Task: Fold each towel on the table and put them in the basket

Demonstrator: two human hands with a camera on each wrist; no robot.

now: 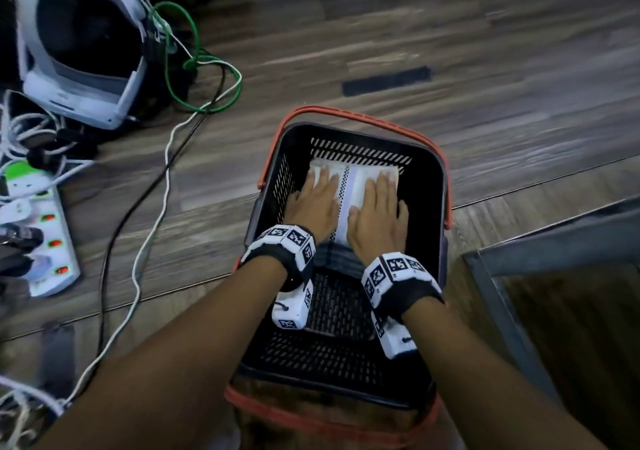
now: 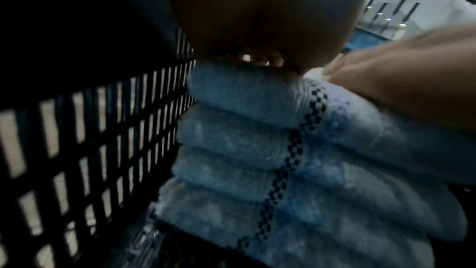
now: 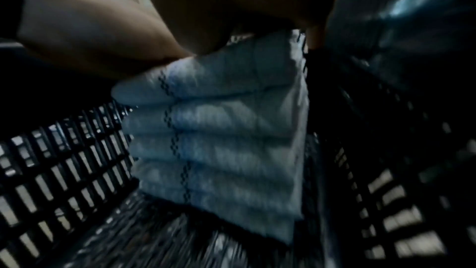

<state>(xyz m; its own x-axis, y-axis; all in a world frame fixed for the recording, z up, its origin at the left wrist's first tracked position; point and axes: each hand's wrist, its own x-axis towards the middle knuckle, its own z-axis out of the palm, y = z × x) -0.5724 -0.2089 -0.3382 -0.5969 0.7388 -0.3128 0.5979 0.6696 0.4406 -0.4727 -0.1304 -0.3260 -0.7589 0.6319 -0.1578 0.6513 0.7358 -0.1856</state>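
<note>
A black slatted basket (image 1: 433,186) with orange handles stands on the wooden floor. Inside its far half lies a stack of several folded white towels (image 1: 349,186) with a checkered stripe. The stack's folded edges show in the left wrist view (image 2: 244,146) and the right wrist view (image 3: 219,146). My left hand (image 1: 317,195) lies flat on the left part of the top towel, fingers straight. On the right part my right hand (image 1: 379,203) presses flat, thumb near the basket wall. Both palms cover much of the top towel.
A white headset (image 1: 79,51) with green and white cables (image 1: 207,78) lies at the upper left. At the left edge sits a power strip (image 1: 45,241). A grey metal frame (image 1: 502,286) stands close to the basket's right side. The basket's near half (image 1: 332,345) holds no towels.
</note>
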